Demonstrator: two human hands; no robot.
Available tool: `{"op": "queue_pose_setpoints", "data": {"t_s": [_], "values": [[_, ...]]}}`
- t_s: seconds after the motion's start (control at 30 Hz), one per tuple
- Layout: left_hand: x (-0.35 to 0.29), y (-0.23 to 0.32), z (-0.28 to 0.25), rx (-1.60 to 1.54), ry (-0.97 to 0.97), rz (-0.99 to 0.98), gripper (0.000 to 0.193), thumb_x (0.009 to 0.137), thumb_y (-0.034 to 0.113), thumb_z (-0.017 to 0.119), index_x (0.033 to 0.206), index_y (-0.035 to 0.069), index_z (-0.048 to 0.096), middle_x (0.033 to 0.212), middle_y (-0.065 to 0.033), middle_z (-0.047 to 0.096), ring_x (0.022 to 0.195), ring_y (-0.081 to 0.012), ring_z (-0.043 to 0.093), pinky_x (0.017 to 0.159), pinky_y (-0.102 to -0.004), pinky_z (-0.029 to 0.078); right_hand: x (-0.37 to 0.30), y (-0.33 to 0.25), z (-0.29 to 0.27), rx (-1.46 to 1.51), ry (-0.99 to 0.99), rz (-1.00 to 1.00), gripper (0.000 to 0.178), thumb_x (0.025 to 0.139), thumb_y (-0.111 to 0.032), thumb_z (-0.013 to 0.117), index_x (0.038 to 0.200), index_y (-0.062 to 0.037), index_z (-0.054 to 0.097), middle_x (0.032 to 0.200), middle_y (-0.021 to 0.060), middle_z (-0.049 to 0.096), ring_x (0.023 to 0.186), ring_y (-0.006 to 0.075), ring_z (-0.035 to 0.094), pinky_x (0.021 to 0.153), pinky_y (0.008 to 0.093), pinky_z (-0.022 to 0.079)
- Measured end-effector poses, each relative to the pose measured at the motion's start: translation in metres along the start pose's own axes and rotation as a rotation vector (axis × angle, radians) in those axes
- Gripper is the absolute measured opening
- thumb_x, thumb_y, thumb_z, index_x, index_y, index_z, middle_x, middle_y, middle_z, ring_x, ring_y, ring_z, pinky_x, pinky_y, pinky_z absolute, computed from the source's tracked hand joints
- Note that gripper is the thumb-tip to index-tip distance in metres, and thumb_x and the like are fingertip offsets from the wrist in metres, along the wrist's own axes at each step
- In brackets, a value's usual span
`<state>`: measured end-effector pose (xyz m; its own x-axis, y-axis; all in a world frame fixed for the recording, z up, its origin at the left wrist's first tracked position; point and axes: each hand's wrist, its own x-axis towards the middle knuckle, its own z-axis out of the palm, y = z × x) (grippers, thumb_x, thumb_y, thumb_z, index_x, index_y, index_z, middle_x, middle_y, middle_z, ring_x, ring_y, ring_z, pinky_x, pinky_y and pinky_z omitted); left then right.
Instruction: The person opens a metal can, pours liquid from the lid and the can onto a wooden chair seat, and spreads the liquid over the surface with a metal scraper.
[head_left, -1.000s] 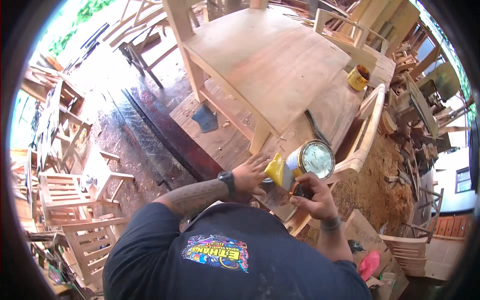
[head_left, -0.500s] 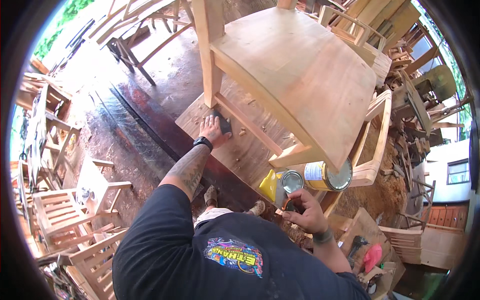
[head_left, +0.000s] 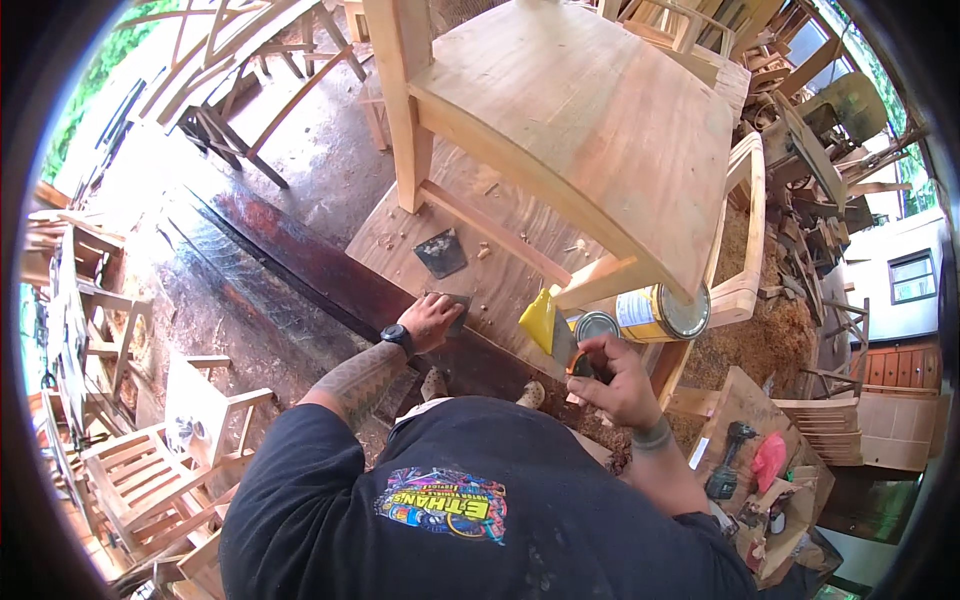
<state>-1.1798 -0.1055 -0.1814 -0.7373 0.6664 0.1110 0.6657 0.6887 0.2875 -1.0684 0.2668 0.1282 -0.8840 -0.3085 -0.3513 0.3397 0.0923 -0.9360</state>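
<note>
My right hand (head_left: 620, 385) is closed on the orange-and-black handle of a putty knife (head_left: 565, 346). A smooth lump of yellow paste (head_left: 538, 318) sits on its blade. Beside the front edge of a wooden board, my left hand (head_left: 430, 321) grips a small dark flat piece (head_left: 460, 314), partly hidden by the fingers. Another dark square piece (head_left: 441, 254) lies on the board (head_left: 380, 235) among wood crumbs. Over the board stands a bare wooden chair (head_left: 590, 130), its broad panel facing up. An open-looking round tin (head_left: 596, 326) is just past the knife.
Behind the tin, a larger yellow-and-white can (head_left: 660, 312) lies near the chair's leg. To the right, a cordless drill (head_left: 728, 460) and pink cloth-like item (head_left: 768, 460) rest on a wooden surface. Unfinished chairs (head_left: 150, 470) crowd the left; scrap wood (head_left: 810, 190) is heaped at right.
My left hand has drawn back toward me from beneath the chair with a dark flat piece, leaving a dark square on the board. The putty knife with paste has shifted slightly upward.
</note>
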Motion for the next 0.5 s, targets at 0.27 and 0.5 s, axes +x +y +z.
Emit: {"op": "queue_pose_setpoints", "data": {"t_s": [0.27, 0.5], "values": [[0.008, 0.001, -0.075, -0.58, 0.283, -0.537, 0.03, 0.094, 0.01, 0.076, 0.123, 0.006, 0.07, 0.105, -0.0135, 0.074, 0.095, -0.0388, 0.075, 0.083, -0.0482, 0.061, 0.003, -0.003, -0.013, -0.173, -0.005, -0.181, 0.044, 0.1, -0.011, 0.087, 0.135, -0.0036, 0.063, 0.1, -0.0004, 0.07, 0.091, 0.0061, 0.066, 0.078, 0.0262, 0.053], [-0.003, 0.1, -0.203, -2.161, 0.425, -0.965, 0.027, 0.099, 0.015, 0.062, 0.118, -0.004, 0.067, 0.106, -0.0176, 0.079, 0.096, -0.0347, 0.081, 0.083, -0.0504, 0.069, 0.018, -0.055, 0.004, -0.535, 0.027, -0.381, 0.042, 0.097, -0.01, 0.086, 0.134, -0.0062, 0.065, 0.096, 0.0038, 0.07, 0.082, 0.0127, 0.069, 0.077, 0.0285, 0.055]]}}
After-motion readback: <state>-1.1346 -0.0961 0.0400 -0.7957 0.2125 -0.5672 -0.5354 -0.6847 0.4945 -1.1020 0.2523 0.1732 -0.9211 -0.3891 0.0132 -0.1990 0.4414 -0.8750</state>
